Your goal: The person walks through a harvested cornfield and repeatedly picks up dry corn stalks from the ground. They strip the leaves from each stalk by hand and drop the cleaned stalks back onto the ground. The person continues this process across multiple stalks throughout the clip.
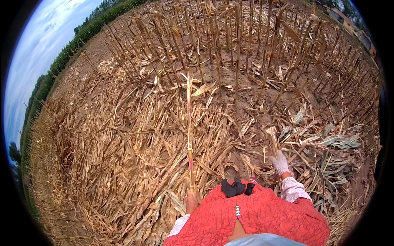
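Note:
My bare left hand (191,201) is closed around the lower end of a long dry corn stalk (190,138), which points away from me over the flattened stalks and leaves. On the right, my right hand (279,163), in a pale knitted glove, grips a dry corn ear in its husk (273,138), or a bundle of husk; which of these I cannot tell. Its fingers are partly hidden. Dry corn leaves (144,147) lie thick on the ground around the left hand, and greyish-green leaves (335,169) lie to the right of the gloved hand.
Several bare corn stalks (238,52) stand upright in the brown soil (224,70) ahead, continuing along the right. A green crop (58,61) borders the field at the far left. Low buildings (347,24) stand at the far upper right.

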`<state>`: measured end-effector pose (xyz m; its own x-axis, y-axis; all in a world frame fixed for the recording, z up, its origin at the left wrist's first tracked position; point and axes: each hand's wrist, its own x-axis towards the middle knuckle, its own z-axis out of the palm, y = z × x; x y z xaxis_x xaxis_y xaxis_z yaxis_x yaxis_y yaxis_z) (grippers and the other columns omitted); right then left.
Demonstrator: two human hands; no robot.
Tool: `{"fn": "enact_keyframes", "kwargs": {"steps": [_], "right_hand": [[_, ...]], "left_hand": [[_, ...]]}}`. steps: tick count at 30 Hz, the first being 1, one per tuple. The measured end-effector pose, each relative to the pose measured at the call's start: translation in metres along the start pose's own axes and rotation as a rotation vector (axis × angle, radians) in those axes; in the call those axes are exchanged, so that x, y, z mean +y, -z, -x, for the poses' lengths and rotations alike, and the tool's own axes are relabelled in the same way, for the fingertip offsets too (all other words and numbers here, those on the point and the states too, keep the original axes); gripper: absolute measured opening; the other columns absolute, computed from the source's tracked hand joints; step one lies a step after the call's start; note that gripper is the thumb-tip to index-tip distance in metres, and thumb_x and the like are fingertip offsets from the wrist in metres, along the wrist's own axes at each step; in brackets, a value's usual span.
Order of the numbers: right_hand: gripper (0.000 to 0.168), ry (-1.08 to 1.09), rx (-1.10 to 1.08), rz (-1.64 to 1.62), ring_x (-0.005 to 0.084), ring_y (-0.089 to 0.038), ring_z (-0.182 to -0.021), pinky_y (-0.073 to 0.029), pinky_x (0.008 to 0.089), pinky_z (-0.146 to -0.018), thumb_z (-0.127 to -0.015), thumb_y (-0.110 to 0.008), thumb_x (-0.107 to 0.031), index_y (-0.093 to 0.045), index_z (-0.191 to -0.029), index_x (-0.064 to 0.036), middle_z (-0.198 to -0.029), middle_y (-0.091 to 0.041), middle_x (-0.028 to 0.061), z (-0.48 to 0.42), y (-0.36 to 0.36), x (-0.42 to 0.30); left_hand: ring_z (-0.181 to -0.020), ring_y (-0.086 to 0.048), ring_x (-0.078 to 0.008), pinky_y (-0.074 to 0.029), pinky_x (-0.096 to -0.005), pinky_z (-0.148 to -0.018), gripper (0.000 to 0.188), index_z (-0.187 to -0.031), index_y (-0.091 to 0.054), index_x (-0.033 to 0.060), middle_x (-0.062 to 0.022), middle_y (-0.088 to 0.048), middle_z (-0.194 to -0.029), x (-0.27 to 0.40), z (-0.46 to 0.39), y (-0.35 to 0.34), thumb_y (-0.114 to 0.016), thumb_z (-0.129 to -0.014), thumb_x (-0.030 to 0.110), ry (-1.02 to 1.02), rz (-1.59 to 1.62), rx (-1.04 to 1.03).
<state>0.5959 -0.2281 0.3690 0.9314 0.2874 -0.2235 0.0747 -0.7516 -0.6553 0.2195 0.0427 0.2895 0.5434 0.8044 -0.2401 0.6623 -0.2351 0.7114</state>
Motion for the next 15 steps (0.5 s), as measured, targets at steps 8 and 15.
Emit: {"fn": "enact_keyframes", "kwargs": {"steps": [8, 15], "right_hand": [[0.036, 0.064, -0.036, 0.083, 0.0426, -0.058, -0.093, -0.045, 0.0473, -0.080, -0.079, -0.062, -0.030, -0.058, -0.102, -0.003, -0.094, -0.063, 0.0257, 0.023, -0.026, 0.001], [0.031, -0.010, -0.005, 0.127, 0.0412, -0.058, -0.091, -0.045, 0.0465, -0.080, -0.080, -0.059, -0.028, -0.062, -0.098, -0.003, -0.091, -0.063, 0.0245, 0.041, -0.039, 0.040]], "left_hand": [[-0.075, -0.055, -0.0519, -0.040, -0.0564, -0.062, 0.030, -0.105, -0.042, -0.0009, -0.0327, -0.057, -0.076, -0.039, 0.000, -0.005, -0.049, -0.093, 0.026, 0.007, -0.019, -0.011], [-0.082, -0.056, -0.0494, -0.041, -0.0556, -0.066, 0.030, -0.102, -0.043, -0.0026, -0.0317, -0.059, -0.085, -0.107, 0.022, -0.008, -0.050, -0.091, 0.024, 0.136, -0.034, -0.006]]}}
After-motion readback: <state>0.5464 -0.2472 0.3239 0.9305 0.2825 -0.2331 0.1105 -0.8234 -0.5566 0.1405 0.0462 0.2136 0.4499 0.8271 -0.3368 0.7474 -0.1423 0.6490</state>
